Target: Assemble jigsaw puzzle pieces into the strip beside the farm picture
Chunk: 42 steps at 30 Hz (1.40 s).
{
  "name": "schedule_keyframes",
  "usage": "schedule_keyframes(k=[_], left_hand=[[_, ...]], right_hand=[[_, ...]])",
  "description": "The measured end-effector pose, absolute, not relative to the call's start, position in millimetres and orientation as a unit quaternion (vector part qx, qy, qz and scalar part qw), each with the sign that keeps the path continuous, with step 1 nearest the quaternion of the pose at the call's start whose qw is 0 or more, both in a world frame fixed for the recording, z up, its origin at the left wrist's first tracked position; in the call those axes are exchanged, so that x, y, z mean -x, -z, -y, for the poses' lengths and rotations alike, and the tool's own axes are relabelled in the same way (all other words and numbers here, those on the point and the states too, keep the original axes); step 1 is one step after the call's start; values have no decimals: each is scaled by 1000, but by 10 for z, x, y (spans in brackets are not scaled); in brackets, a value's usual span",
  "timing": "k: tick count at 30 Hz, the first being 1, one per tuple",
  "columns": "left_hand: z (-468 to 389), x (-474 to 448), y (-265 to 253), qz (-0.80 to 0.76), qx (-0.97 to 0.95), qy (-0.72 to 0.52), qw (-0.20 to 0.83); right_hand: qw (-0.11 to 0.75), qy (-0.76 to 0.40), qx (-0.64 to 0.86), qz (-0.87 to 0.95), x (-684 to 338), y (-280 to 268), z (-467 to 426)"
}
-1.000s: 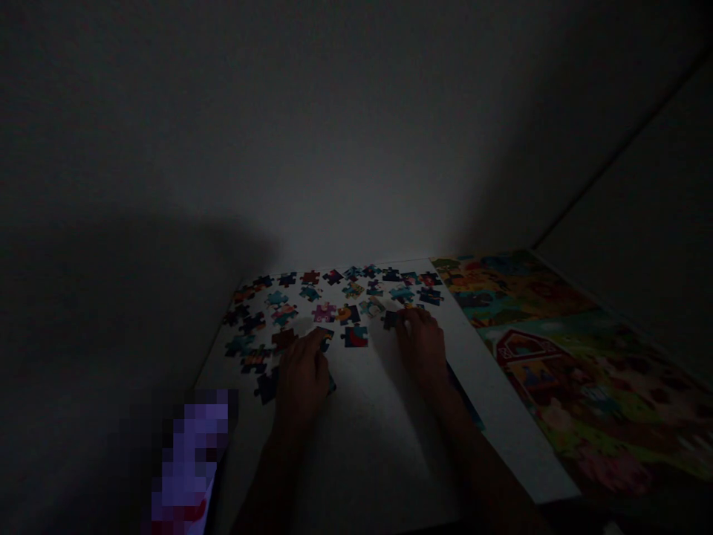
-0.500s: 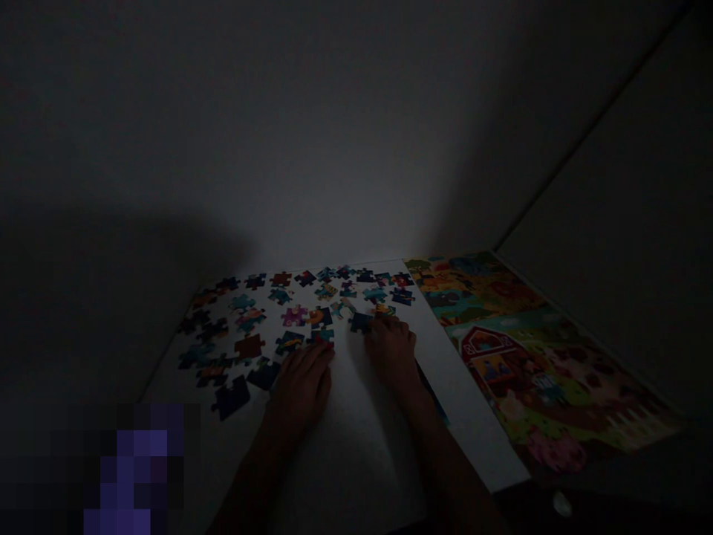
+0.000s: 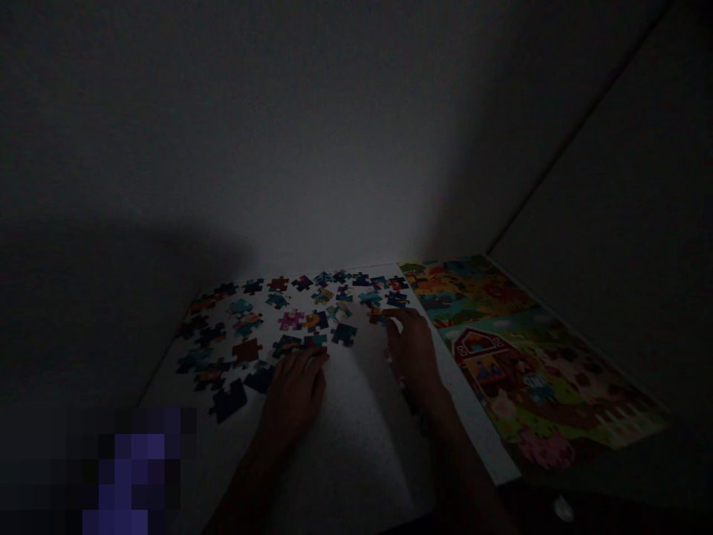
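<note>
My left hand (image 3: 295,390) lies palm down on the white board (image 3: 356,416), fingers stretched out, the tips by a teal and red puzzle piece (image 3: 316,341). A dark puzzle piece (image 3: 259,379) lies just left of it. My right hand (image 3: 413,348) is curled, its finger and thumb tips at the right edge of an orange-brown puzzle piece (image 3: 376,316). Between the hands and a little further back is a dark blue puzzle piece (image 3: 344,334). Partly hidden under my right wrist is a dark, patterned strip (image 3: 396,365).
Several loose puzzle pieces (image 3: 246,349) spread over the board's left and far part. A farm and animal picture sheet (image 3: 535,379) lies along the right side. A pale wall (image 3: 334,163) rises behind the board. The light is dim.
My right hand has left the dark blue piece and moved right, to the orange-brown piece. The dark blue piece now lies further left and nearer me. My left hand has barely moved.
</note>
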<state>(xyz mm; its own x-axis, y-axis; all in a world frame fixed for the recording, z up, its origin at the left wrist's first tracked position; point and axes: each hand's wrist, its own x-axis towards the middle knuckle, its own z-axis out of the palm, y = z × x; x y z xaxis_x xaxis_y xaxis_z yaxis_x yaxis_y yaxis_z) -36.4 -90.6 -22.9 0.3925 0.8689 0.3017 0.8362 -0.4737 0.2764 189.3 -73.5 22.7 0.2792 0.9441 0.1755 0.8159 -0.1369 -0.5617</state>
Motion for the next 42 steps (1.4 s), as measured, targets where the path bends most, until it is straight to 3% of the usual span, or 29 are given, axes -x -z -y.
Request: schedule_keyframes(k=[7, 16, 24, 36, 42], left_hand=[[939, 288, 171, -518, -836, -180, -6], [612, -252, 46, -588, -804, -82, -29], [454, -256, 252, -554, -816, -165, 11], [409, -142, 235, -519, -832, -176, 85], [392, -123, 309, -506, -834, -207, 78]], right_hand=[[189, -132, 748, 622, -2575, -260, 442], [311, -95, 756, 568, -2615, 103, 78], [320, -94, 749, 572, -2636, 223, -4], [306, -89, 761, 565, -2647, 212, 10], [241, -69, 798, 549, -2653, 179, 35]])
